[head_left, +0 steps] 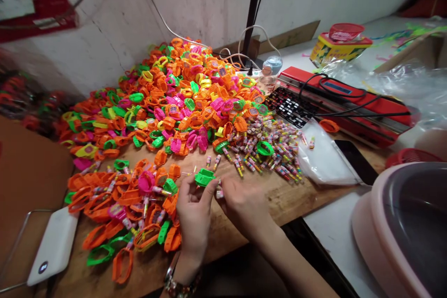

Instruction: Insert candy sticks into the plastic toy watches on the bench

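Observation:
My left hand pinches a green plastic toy watch just above the wooden table. My right hand is closed beside it, fingertips on a small candy roll at the watch's right edge. A big heap of orange, pink, green and yellow toy watches fills the table behind. A smaller heap of watches with candy rolls in them lies left of my left hand. Loose candy rolls are scattered right of centre.
A white power bank lies at the front left. A clear plastic bag, a black phone and a red heat sealer sit to the right. A pink round tub stands at the right edge. Cables and a black stand are at the back.

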Tool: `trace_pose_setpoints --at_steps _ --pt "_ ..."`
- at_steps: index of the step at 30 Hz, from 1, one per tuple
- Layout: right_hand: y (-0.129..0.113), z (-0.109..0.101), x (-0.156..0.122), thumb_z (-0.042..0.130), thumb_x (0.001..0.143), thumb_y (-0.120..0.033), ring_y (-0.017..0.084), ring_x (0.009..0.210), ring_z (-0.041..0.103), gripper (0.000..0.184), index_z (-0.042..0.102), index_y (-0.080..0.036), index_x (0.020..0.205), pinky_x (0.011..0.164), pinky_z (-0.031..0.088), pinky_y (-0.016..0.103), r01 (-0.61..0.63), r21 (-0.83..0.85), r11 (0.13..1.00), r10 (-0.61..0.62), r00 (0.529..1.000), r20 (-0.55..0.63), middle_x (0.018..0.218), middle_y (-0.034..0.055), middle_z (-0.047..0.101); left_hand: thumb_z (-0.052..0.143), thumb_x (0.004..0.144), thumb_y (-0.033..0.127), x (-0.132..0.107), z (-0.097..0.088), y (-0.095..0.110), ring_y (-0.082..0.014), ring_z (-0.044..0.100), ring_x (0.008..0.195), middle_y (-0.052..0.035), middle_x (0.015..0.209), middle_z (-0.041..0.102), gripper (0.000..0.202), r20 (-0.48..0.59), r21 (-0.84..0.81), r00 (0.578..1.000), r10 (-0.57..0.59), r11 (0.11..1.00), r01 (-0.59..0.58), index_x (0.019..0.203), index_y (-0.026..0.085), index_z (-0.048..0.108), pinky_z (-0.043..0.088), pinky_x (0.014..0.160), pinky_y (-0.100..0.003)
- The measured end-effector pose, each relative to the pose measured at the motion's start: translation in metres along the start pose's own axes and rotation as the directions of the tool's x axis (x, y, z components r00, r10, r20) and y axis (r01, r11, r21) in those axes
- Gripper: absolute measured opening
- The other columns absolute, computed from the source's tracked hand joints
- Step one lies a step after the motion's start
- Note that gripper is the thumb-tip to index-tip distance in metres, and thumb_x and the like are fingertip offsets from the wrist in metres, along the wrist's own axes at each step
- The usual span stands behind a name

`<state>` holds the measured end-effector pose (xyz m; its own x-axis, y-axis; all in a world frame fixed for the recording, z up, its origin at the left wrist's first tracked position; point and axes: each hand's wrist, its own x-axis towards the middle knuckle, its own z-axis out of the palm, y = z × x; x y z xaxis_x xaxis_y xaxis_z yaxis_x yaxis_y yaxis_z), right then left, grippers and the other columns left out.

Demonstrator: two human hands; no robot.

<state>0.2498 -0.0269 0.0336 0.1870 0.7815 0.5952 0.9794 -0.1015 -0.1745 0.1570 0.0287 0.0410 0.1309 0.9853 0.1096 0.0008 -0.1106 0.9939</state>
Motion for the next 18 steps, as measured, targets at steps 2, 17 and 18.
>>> trace_pose_setpoints --at_steps 2,17,18 --pt "-0.003 0.01 -0.002 0.036 0.095 -0.022 0.015 0.041 0.052 0.032 0.055 -0.018 0.069 0.044 0.026 0.03 0.026 0.082 0.996 -0.023 0.999 -0.043 0.053 0.0016 0.056 0.079 0.065 0.036 0.002 -0.01 -0.001 -0.0166 0.069 0.069 -0.001 0.076 0.072 0.031 0.012 0.091 1.0 0.01 0.996 -0.011 0.087 0.018 0.063 0.057 0.062 -0.024" --pt "-0.007 0.03 -0.004 0.047 0.095 -0.031 0.02 0.092 0.067 0.036 0.057 -0.016 0.127 0.077 0.049 0.027 -0.34 0.486 0.805 0.137 0.904 0.405 0.104 0.0092 0.07 0.059 0.08 0.056 0.034 -0.063 0.049 -0.0394 0.059 0.111 -0.0183 0.119 0.063 0.067 -0.082 0.873 0.941 0.327 0.48 -0.091 0.132 0.013 0.051 0.045 0.094 -0.059" --pt "0.004 0.033 -0.001 0.045 0.096 -0.029 0.02 0.098 0.065 0.038 0.054 -0.017 0.13 0.082 0.049 0.028 -0.385 0.416 0.824 0.184 0.876 0.445 0.112 0.0104 0.068 0.057 0.082 0.056 0.028 -0.065 0.061 -0.0405 0.051 0.122 -0.0189 0.129 0.057 0.068 -0.062 0.873 0.913 0.403 0.465 -0.146 0.134 0.013 0.048 0.04 0.101 -0.061"
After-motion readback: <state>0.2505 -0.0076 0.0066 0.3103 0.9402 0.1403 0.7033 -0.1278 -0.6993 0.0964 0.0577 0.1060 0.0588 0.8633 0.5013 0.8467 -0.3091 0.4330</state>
